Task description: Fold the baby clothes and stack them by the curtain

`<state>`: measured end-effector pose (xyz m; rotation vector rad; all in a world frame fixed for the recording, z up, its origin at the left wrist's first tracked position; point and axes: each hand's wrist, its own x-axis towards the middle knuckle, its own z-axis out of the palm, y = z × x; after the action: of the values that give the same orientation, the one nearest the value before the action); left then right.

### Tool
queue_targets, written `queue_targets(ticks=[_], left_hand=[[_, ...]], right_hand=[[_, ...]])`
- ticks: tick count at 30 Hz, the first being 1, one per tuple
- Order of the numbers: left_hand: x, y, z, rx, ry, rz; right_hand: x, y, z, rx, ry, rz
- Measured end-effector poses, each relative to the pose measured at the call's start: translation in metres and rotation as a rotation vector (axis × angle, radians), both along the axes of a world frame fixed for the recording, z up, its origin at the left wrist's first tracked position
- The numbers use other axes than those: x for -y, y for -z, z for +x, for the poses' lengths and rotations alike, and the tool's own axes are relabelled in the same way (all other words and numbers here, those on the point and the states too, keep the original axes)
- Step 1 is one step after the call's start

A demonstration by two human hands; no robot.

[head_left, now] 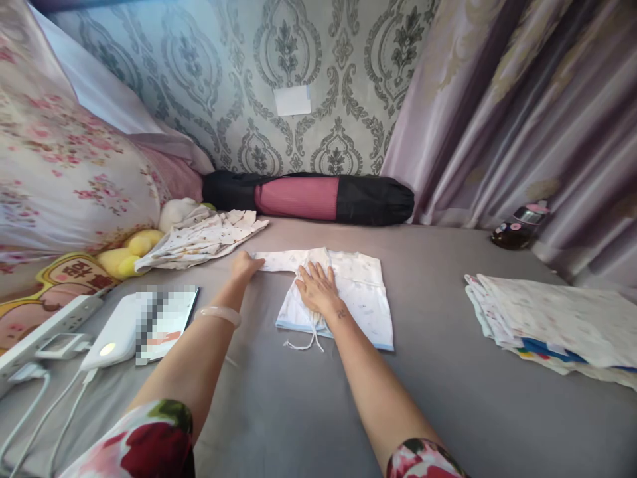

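A small white baby shirt (361,299) with a faint print, blue hem trim and white ties lies on the grey bed sheet. Its left sleeve stretches out sideways, and my left hand (245,265) pinches the cuff at the end. The right side of the shirt has a straight edge with no sleeve sticking out. My right hand (317,287) lies flat on the shirt's front with fingers spread, just above the ties.
Folded clothes (552,318) are stacked at the right, with a dark bottle (520,226) behind. A rolled mat in a bag (296,197) lies along the wall. At left are a crumpled printed cloth (204,239), a phone (174,318), a white router-like device (117,332) and a power strip (47,332).
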<state>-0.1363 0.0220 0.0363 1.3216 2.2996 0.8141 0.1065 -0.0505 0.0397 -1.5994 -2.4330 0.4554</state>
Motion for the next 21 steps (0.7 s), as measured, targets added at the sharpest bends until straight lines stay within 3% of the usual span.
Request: queue_targets(ticks=[3,5,9,13,16,21], left_hand=[[-0.004,-0.009,0.003,0.169,-0.143,-0.017],[-0.005,-0.017,0.008,0.252,-0.142,0.055],[-0.007,-0.031,0.017,0.343,-0.084,0.239],[-0.011,-0.046,0.034,0.608,0.032,0.432],[-0.009,-0.058,0.055,0.779,0.162,0.493],[0.001,-0.068,0.094,0.805,0.235,0.572]], right_hand=[[-0.001,0.002,0.000,0.006,0.001,0.009],[-0.002,0.003,0.000,0.003,-0.001,0.014],[-0.002,0.004,0.000,-0.022,-0.008,0.025],[-0.001,0.003,0.001,-0.021,-0.017,0.002],[-0.001,0.003,0.002,-0.018,-0.028,-0.012],[-0.006,-0.004,0.005,-0.170,-0.018,-0.014]])
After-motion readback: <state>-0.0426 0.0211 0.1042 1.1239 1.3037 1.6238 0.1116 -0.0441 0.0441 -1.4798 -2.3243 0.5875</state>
